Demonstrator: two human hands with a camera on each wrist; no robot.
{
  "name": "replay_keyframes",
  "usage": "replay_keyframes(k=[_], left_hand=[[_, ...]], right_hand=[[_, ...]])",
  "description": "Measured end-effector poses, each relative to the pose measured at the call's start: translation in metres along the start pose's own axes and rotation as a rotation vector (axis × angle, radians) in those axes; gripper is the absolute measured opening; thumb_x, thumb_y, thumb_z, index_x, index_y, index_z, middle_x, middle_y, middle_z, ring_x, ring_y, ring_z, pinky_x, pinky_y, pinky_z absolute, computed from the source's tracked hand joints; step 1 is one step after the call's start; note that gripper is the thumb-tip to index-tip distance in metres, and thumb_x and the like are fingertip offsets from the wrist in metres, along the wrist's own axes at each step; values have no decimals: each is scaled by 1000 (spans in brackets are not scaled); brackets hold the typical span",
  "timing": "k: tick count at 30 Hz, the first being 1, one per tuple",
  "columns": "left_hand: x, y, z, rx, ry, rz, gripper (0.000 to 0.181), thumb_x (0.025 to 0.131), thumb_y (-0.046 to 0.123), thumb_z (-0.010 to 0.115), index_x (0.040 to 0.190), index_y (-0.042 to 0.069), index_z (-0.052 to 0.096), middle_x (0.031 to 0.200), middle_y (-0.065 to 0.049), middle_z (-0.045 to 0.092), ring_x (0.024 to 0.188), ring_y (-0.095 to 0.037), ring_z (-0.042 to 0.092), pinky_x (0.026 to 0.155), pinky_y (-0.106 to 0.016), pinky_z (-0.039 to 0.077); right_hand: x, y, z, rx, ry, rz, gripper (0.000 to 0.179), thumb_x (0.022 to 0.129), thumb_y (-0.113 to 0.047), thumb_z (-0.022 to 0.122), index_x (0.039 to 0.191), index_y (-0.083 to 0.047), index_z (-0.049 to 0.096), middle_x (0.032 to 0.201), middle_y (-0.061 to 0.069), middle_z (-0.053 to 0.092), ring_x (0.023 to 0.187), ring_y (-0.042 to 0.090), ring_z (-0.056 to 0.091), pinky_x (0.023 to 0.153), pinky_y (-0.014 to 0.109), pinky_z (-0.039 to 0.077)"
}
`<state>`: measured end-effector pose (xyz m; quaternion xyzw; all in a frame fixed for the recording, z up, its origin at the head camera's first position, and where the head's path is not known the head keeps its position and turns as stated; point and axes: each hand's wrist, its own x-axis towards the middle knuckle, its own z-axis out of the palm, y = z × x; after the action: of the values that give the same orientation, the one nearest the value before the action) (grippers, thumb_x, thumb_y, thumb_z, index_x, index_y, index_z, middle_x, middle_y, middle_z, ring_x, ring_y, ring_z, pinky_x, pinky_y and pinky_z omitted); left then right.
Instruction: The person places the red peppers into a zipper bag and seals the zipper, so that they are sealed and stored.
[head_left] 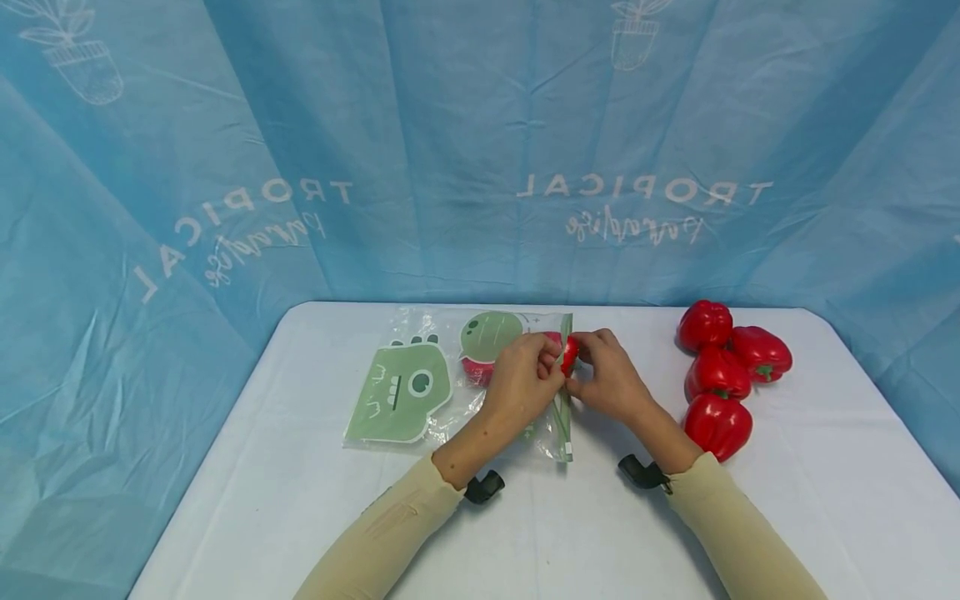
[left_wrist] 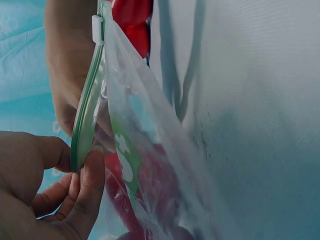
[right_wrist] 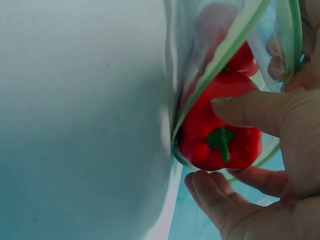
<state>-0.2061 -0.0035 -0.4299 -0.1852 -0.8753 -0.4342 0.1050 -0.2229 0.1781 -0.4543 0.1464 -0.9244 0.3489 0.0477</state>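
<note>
A clear zip bag [head_left: 405,392] with a green dinosaur print lies on the table, its mouth facing right. At the mouth, my left hand [head_left: 521,371] pinches the green zip edge [left_wrist: 82,125] between thumb and fingers, holding it up. My right hand [head_left: 611,375] grips a red bell pepper [right_wrist: 215,112] in the opening, thumb on its side and fingers beneath, green stem facing outward. Another red pepper [right_wrist: 245,60] sits deeper in the bag, right behind it. More red shows through the plastic [left_wrist: 155,180]. A white slider [left_wrist: 97,30] sits on the zip.
Several red bell peppers [head_left: 717,375] are clustered at the right of the white table [head_left: 262,492]. A blue printed curtain [head_left: 465,150] hangs behind and at both sides. Black wrist cameras [head_left: 483,487] sit on both wrists.
</note>
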Motion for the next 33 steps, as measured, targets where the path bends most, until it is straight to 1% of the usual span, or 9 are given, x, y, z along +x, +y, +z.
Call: replay_keyframes(k=[3, 6, 9, 15, 20, 23, 28, 31, 33], left_hand=[[1, 0, 1, -4, 6, 12, 15, 88, 0, 75, 102, 4, 71, 92, -4, 67, 77, -10, 64, 69, -13, 54], [1, -1, 1, -2, 8, 21, 15, 88, 0, 75, 102, 4, 71, 91, -5, 67, 77, -10, 64, 68, -13, 54], [2, -1, 1, -1, 3, 24, 14, 88, 0, 74, 102, 3, 71, 91, -5, 67, 78, -10, 64, 67, -13, 53], [1, -1, 1, 4, -3, 23, 14, 88, -1, 73, 101, 4, 72, 91, -4, 67, 78, -10, 64, 67, -13, 53], [0, 0, 1, 4, -2, 24, 12, 88, 0, 72, 100, 4, 72, 90, -6, 67, 77, -11, 64, 67, -14, 52], [0, 0, 1, 2, -4, 24, 12, 88, 0, 71, 100, 4, 72, 90, -6, 67, 78, -12, 64, 67, -14, 52], [0, -1, 1, 13, 1, 18, 13, 88, 1, 71, 100, 5, 72, 90, -4, 67, 78, -11, 64, 67, -14, 52], [0, -1, 2, 14, 5, 18, 13, 88, 1, 72, 100, 5, 73, 89, -3, 67, 77, -10, 64, 67, -14, 53], [0, -1, 2, 10, 5, 19, 13, 88, 0, 72, 100, 5, 73, 89, -3, 67, 77, -10, 64, 67, -14, 53]], right_hand=[[2, 2, 3, 36, 17, -30, 73, 80, -5, 87, 145, 6, 55, 127, 23, 57, 113, 39, 69, 99, 50, 58], [3, 4, 7, 82, 34, -50, 67, 82, -3, 86, 141, 5, 56, 127, 22, 58, 114, 38, 68, 100, 49, 58], [4, 3, 10, 132, 46, -44, 64, 83, -2, 86, 138, 6, 56, 128, 22, 58, 118, 37, 67, 102, 48, 57], [6, 2, 14, 204, 41, -5, 58, 85, 0, 81, 136, 8, 55, 134, 24, 60, 124, 40, 66, 105, 46, 56], [6, 2, 17, 236, 25, -35, 48, 85, 5, 77, 130, 6, 59, 135, 25, 63, 126, 42, 66, 105, 46, 55], [6, 2, 19, 265, 9, -58, 42, 85, 8, 75, 126, 5, 62, 131, 24, 65, 126, 42, 66, 105, 49, 55], [6, 2, 22, 310, -21, -95, 33, 86, 11, 72, 118, 4, 64, 121, 21, 70, 122, 39, 68, 103, 50, 56], [6, 3, 23, 314, -26, -104, 30, 87, 11, 71, 115, 4, 65, 118, 20, 71, 120, 37, 69, 102, 49, 57], [5, 3, 21, 294, -21, -97, 29, 87, 10, 72, 115, 4, 65, 118, 20, 71, 119, 37, 69, 101, 49, 57]])
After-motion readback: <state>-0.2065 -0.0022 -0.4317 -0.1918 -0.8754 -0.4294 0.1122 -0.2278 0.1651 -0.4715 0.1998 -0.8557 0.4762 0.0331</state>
